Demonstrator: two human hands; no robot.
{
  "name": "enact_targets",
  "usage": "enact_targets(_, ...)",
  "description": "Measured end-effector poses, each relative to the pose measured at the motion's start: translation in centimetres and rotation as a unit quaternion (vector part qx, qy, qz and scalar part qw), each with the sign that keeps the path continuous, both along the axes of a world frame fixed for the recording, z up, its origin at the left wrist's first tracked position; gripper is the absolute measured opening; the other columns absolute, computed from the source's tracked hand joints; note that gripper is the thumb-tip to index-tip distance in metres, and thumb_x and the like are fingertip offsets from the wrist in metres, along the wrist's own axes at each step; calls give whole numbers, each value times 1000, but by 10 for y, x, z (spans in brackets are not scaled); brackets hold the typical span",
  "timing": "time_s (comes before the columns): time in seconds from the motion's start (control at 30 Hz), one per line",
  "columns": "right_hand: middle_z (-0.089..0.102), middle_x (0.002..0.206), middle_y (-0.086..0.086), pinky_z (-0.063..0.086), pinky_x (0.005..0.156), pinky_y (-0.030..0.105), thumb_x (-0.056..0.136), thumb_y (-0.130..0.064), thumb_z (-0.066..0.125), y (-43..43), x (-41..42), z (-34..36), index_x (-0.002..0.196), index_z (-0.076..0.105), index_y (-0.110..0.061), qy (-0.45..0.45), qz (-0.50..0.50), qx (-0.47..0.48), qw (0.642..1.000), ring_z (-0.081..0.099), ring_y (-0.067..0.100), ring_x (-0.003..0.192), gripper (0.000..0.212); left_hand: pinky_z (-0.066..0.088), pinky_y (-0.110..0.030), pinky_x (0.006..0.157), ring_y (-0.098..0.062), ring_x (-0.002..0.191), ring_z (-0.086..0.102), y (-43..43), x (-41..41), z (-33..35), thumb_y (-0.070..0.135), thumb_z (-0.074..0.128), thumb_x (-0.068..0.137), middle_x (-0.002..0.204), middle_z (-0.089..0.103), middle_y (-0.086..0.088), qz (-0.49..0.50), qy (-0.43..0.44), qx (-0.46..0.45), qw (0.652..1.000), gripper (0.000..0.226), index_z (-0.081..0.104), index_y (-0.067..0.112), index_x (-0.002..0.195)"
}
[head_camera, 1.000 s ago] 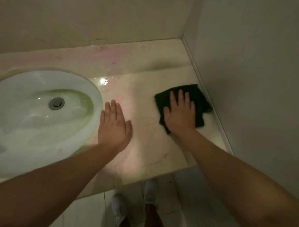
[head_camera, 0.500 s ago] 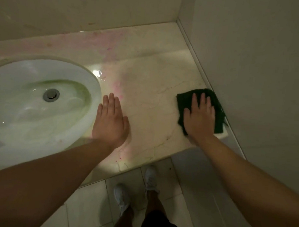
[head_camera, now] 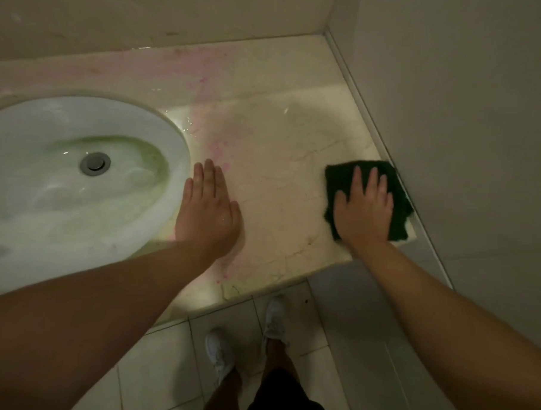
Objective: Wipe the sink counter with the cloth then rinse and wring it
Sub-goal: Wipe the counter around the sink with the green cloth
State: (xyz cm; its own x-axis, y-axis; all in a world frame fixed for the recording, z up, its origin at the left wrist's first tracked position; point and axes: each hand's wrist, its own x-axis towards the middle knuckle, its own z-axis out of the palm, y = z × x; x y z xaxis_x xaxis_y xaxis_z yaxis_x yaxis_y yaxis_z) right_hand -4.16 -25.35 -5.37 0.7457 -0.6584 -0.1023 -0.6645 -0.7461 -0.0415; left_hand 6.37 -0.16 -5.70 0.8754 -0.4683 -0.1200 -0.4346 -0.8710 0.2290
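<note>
A dark green cloth (head_camera: pixel 337 178) lies flat on the beige marble counter (head_camera: pixel 281 137), at its right front corner against the side wall. My right hand (head_camera: pixel 363 209) presses down on the cloth with fingers spread, covering most of it. My left hand (head_camera: pixel 207 211) rests flat on the counter, palm down, fingers together, just right of the white oval sink (head_camera: pixel 45 213). The sink is wet, with a greenish tint around its metal drain (head_camera: pixel 95 163).
Pink stains (head_camera: pixel 201 65) run along the back of the counter and down beside the sink. Walls close off the back and the right side (head_camera: pixel 468 120). Below the counter's front edge are floor tiles and my white shoes (head_camera: pixel 219 354).
My right hand has slid the cloth to the right, from the middle of the counter to the side wall and front corner. My left hand has stayed beside the sink.
</note>
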Motion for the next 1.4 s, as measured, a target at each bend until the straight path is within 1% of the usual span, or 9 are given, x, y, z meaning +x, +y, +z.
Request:
enact_targets(0.27,16,162,9,9,120,46,94,-48,34,124,-28,3,154,19,-25,-10,250,57,966,12,28,149,66,5,-41,122,-31,149,2,7,0,5,21,26,97,161,5,-19,-15,16,-32,999,62,8,-3,151)
enact_targets(0.37,14,162,11,8,119,47,93,-48,29,102,-36,-1,155,16,-23,5,220,38,975,11,30,149,68,8,-40,121,-32,149,6,43,-16,13,18,31,96,160,13,-19,0,26,-91,995,61,16,-4,150)
enact_targets(0.47,9,162,16,7,120,50,94,-50,22,112,-33,-1,155,9,-19,17,143,34,989,6,33,149,70,14,-46,120,-36,148,9,96,-57,16,21,36,93,158,18,-23,36,3,-55,998,64,21,-5,149)
enact_targets(0.73,7,161,20,5,118,53,93,-49,26,249,15,7,155,12,-15,1,206,96,974,5,37,149,72,12,-49,120,-34,148,11,138,-83,-2,32,26,93,158,21,-21,81,-12,7,997,68,18,-3,150)
enact_targets(0.97,4,163,15,5,120,51,97,-50,19,169,141,7,156,5,-19,3,145,54,988,3,32,150,68,5,-44,121,-30,149,3,139,-84,-4,35,23,95,160,14,-17,79,-19,-6,997,68,11,0,152)
enact_targets(1.07,6,163,16,7,121,51,98,-50,17,133,105,11,156,6,-16,-2,112,48,992,5,32,150,67,5,-44,121,-30,150,1,136,-82,-3,35,23,94,161,13,-17,85,-15,-9,996,69,10,0,152)
enact_targets(1.27,1,163,8,-4,119,39,95,-47,8,168,52,12,155,4,-17,-16,299,121,947,-1,25,151,67,14,-47,120,-34,148,7,95,-79,18,17,35,86,159,14,-21,108,-12,-74,991,71,11,-2,150)
enact_targets(1.33,6,163,6,-5,119,32,97,-38,19,145,54,17,154,8,-14,-77,259,201,942,0,21,151,63,19,-48,118,-35,147,14,43,-68,34,13,45,83,157,21,-21,64,-23,-155,986,71,21,-3,149)
enact_targets(1.4,11,162,10,-2,121,33,100,-27,28,104,57,14,154,13,-9,-106,192,171,961,2,23,150,59,13,-48,120,-34,148,7,-16,-53,39,23,41,92,160,12,-21,55,10,-149,987,68,16,-1,150)
